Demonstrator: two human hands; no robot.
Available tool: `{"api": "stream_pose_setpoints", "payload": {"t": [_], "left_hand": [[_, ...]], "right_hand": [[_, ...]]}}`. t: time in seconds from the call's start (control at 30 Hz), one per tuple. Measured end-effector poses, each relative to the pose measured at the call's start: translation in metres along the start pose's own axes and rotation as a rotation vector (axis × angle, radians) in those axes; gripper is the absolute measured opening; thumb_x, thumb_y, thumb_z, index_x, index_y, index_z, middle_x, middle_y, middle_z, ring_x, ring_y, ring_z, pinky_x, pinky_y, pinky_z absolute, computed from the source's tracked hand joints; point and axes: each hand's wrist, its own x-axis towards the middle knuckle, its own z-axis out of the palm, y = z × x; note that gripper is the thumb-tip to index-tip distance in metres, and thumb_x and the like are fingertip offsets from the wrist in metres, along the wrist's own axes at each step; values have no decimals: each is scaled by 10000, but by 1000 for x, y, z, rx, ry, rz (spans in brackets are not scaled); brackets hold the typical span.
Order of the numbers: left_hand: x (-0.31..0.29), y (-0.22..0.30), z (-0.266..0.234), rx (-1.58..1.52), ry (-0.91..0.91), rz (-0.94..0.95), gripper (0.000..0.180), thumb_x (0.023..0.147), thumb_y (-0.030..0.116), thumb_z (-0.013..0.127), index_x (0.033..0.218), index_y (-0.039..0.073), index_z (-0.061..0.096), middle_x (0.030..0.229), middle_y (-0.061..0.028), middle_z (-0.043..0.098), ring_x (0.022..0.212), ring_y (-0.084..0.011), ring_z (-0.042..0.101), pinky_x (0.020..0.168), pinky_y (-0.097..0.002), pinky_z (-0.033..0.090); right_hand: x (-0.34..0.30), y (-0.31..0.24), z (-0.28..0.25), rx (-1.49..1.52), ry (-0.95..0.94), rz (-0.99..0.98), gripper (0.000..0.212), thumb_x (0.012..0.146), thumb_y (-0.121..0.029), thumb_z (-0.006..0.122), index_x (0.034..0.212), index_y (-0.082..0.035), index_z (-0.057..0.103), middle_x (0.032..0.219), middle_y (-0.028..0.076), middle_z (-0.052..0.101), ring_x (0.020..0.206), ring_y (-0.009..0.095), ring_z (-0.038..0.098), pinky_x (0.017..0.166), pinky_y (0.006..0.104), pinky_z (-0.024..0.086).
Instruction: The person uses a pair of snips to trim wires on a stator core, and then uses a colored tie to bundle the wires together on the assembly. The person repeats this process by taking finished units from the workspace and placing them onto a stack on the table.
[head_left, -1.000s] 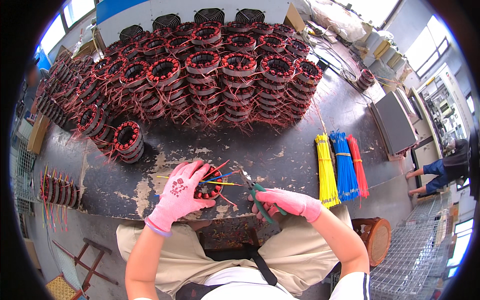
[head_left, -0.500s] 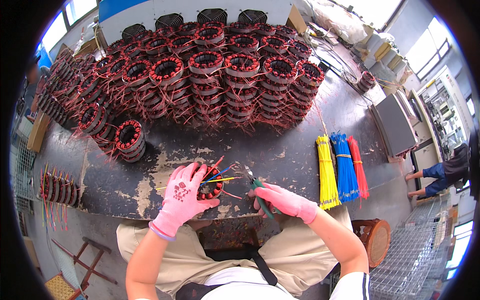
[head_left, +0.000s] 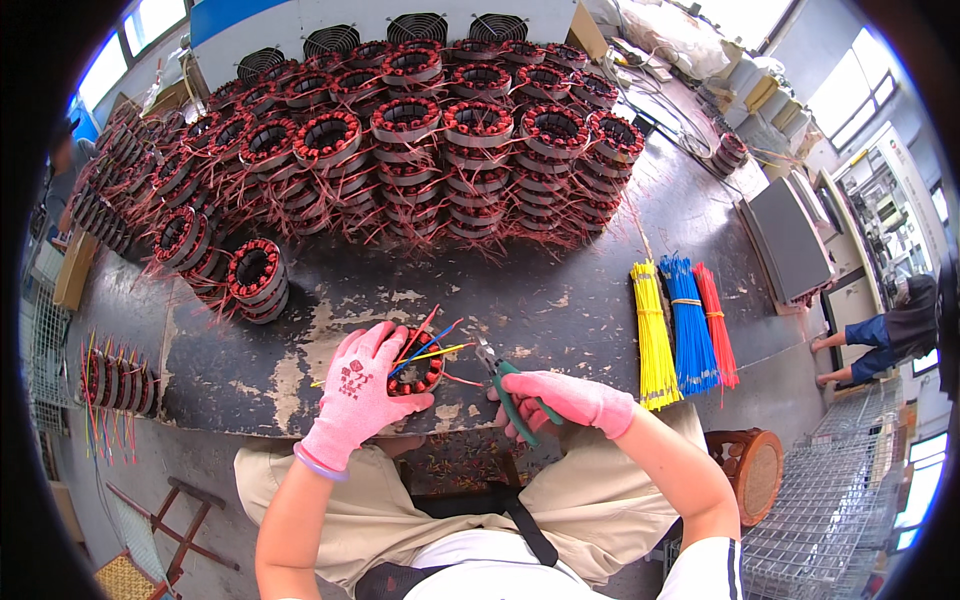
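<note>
My left hand (head_left: 358,385), in a pink glove, grips a wound motor stator (head_left: 433,374) at the table's front edge, its fingers over the left side of the ring. Red, blue and yellow wires stick out of the stator toward the right. My right hand (head_left: 565,400), also in a pink glove, is closed round green-handled cutting pliers (head_left: 503,376). Their handles are spread, and the metal jaws point up and left, close to the tip of the yellow wire (head_left: 450,350). Whether the jaws touch that wire I cannot tell.
Stacked stators (head_left: 405,118) fill the back of the worn black table (head_left: 560,335). Bundles of yellow (head_left: 655,340), blue (head_left: 690,325) and red wires (head_left: 714,325) lie at the right. Wired stators (head_left: 118,380) sit at far left. Another person (head_left: 885,335) is at far right.
The pliers have turned more upright, and their handles now show spread apart. My left hand and the stator have shifted slightly left.
</note>
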Motion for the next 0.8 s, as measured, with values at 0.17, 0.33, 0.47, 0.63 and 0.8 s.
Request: {"api": "stream_pose_setpoints", "payload": {"t": [0.17,0.33,0.47,0.63,0.8], "left_hand": [[1,-6,2,-39,19,77,928,621,457,908,1365,17,568,1429,-185,532,1317,-420,496,1127,-510,394],[-8,14,6,43,63,-113,894,636,510,888,1299,1,570,1351,-188,535,1244,-377,536,1079,-490,413],[-13,16,19,112,144,-160,882,639,532,879,1276,7,569,1321,-184,527,1213,-368,543,1060,-486,413],[-13,16,16,111,119,-167,872,655,531,871,1281,5,569,1335,-190,525,1220,-379,538,1066,-492,409],[-12,18,11,115,104,-162,886,653,523,880,1285,-14,567,1347,-191,534,1253,-356,534,1078,-475,407]], "right_hand": [[0,-3,6,-121,90,-54,458,1040,-435,497,1228,-23,564,954,96,670,815,192,674,725,321,561],[-7,11,-3,120,22,-30,497,1039,-451,516,1309,-35,547,1074,123,684,925,217,688,788,339,563],[-11,21,-2,168,-116,105,549,1040,-490,501,1352,-40,528,1136,138,689,971,246,701,840,355,565],[-2,16,4,119,-122,93,540,1029,-514,499,1298,-49,549,1102,134,695,949,244,707,839,356,570],[-1,10,7,105,-58,97,520,1031,-484,497,1290,-35,547,1076,141,695,907,244,711,806,371,586]]}}
